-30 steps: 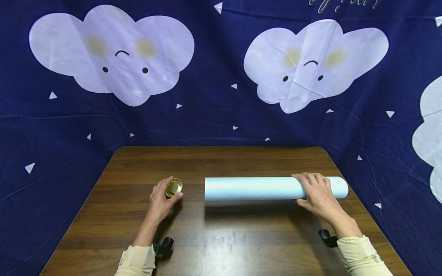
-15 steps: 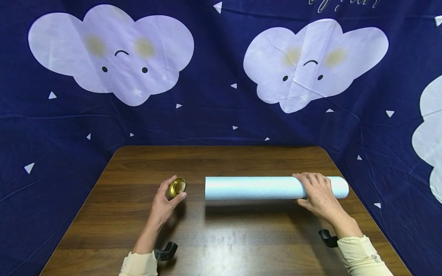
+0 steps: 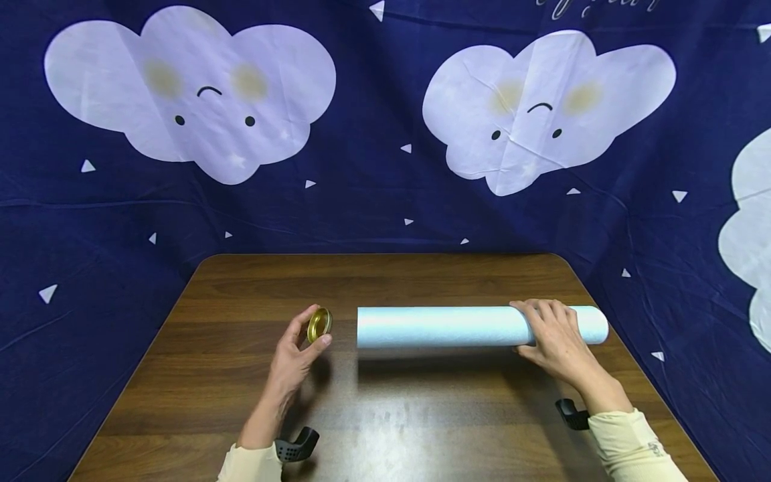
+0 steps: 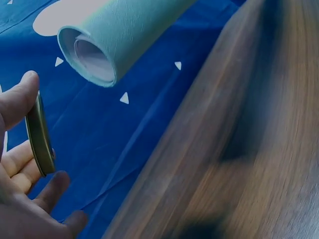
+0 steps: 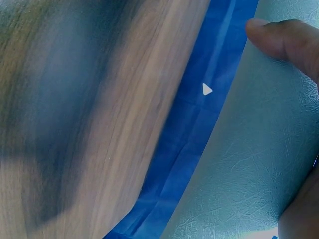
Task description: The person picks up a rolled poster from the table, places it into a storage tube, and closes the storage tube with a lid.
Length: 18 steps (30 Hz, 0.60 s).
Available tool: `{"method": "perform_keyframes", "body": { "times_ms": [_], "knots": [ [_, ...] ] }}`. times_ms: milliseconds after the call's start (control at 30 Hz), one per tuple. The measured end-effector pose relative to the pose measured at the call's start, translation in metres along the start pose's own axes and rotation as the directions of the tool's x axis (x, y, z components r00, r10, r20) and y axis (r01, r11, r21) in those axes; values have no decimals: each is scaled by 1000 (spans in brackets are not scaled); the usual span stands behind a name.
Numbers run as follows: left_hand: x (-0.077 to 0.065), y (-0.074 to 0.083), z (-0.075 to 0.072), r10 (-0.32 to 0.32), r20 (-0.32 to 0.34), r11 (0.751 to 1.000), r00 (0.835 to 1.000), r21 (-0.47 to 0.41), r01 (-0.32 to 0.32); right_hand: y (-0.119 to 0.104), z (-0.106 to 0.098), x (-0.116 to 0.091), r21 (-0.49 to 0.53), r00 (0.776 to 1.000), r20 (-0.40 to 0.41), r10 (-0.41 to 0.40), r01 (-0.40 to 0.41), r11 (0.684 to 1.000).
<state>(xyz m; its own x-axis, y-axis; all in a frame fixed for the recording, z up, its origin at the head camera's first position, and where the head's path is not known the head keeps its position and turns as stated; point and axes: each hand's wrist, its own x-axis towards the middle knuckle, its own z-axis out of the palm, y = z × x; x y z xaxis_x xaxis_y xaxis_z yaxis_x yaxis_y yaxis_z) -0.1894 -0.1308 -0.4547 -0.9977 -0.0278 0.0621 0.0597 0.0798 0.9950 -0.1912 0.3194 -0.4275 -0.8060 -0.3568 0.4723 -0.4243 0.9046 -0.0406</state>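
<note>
My left hand point(image 3: 293, 358) pinches a round gold metal lid point(image 3: 320, 325) between thumb and fingers. The lid is tilted up on edge, a short gap left of a long pale blue tube point(image 3: 434, 327). In the left wrist view the tube's near end is open, and a rolled pale sheet point(image 4: 93, 59) shows inside it. Toward the tube's other end, my right hand point(image 3: 557, 341) grips it from above, thumb on the near side. The tube lies level above the table, its shadow beneath. In the right wrist view its surface looks finely wrinkled.
A brown wood-grain table point(image 3: 385, 415) has rounded far corners. Behind and beside it hangs a dark blue cloth point(image 3: 373, 134) printed with white clouds and small triangles. Black curved pieces point(image 3: 298, 445) sit by both cream sleeves point(image 3: 632, 442).
My left hand has moved right with the lid, closer to the tube's open end. The lid has turned from facing up toward standing on edge. My right hand and the tube have hardly moved.
</note>
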Motion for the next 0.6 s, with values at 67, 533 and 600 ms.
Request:
{"method": "perform_keyframes", "body": {
  "times_ms": [67,533,600],
  "knots": [
    [-1,1,3,-2,8,999,1000,-41,2,0,0,0,-1,1000,0,0,0,1000],
    [-9,2,21,23,56,953,998,-304,-5,-1,0,1,-1,1000,9,-1,1,1000],
    [-9,2,23,18,62,949,998,-314,2,-1,0,2,-2,1000,7,1,-1,1000]
  ]
}}
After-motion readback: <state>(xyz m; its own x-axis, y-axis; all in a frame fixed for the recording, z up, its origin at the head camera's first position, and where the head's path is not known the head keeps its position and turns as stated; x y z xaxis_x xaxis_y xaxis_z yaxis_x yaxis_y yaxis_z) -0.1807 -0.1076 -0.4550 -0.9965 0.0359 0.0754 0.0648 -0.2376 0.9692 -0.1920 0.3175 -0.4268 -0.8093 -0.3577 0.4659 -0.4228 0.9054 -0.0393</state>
